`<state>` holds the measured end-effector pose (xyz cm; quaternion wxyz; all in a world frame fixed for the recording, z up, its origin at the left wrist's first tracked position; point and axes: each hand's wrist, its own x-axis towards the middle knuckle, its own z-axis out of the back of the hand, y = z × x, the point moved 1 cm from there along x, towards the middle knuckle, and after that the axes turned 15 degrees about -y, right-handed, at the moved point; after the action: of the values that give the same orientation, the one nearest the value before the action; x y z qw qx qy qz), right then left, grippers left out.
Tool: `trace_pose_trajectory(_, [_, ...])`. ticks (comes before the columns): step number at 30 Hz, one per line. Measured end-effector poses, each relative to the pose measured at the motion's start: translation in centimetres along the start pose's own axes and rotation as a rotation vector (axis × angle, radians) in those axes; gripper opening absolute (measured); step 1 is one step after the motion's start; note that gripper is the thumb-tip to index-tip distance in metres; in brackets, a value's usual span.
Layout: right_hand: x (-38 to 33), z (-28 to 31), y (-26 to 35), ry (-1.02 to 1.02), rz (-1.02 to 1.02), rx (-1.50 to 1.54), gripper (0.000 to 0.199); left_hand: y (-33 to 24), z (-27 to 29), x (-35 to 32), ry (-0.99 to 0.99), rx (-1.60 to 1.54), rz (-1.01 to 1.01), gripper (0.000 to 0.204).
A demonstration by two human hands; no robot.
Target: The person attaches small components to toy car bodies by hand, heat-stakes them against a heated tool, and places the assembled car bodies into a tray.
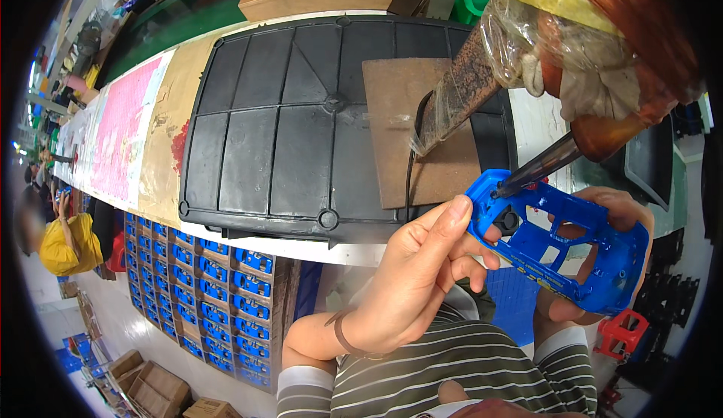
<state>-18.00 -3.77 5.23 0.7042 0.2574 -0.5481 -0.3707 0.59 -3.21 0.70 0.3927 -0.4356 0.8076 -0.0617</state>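
Note:
A blue plastic toy-car body shell [595, 230] with window cut-outs is held tilted between my two hands, its hollow side up. My left hand [418, 279] pinches its left end, thumb on the rim and fingers beneath. Around the right end wraps my right hand [621, 207], partly hidden behind the shell. From the upper right a dark metal rod [538, 166] slants down, its tip at the inside of the shell's left end. The rod's amber-brown holder [606, 138] is bound above with cloth and clear plastic.
A ribbed black plastic panel [260, 147] covers much of the bench, with a brown board [384, 132] and a rusty bar [459, 90] on it. Racked blue shells [215, 290] stand left below. A red stool [623, 331] is at right; a person in yellow [71, 245] sits far left.

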Motion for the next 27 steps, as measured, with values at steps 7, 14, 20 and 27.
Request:
trace_pose_trajectory(7, [-1.7, -1.8, 0.5, -0.28, -0.184, -0.181, 0.09, 0.6, 0.7, 0.8, 0.024, -0.089, 0.073, 0.039])
trace_pose_trajectory(14, [-1.8, -1.2, 1.0, -0.215, -0.052, -0.228, 0.086, 1.3, 0.7, 0.9, 0.031, -0.123, 0.091, 0.034])
trace_pose_trajectory(20, [-4.9, -0.9, 0.0, -0.282, -0.248, 0.024, 0.081, 3.1, 1.5, 0.0, 0.075, -0.014, -0.053, 0.033])
trace_pose_trajectory(27, [-6.5, 0.1, 2.3, -0.313, -0.828, 0.237, 0.094, 5.2, 1.7, -1.5, 0.075, 0.172, -0.245, 0.035])
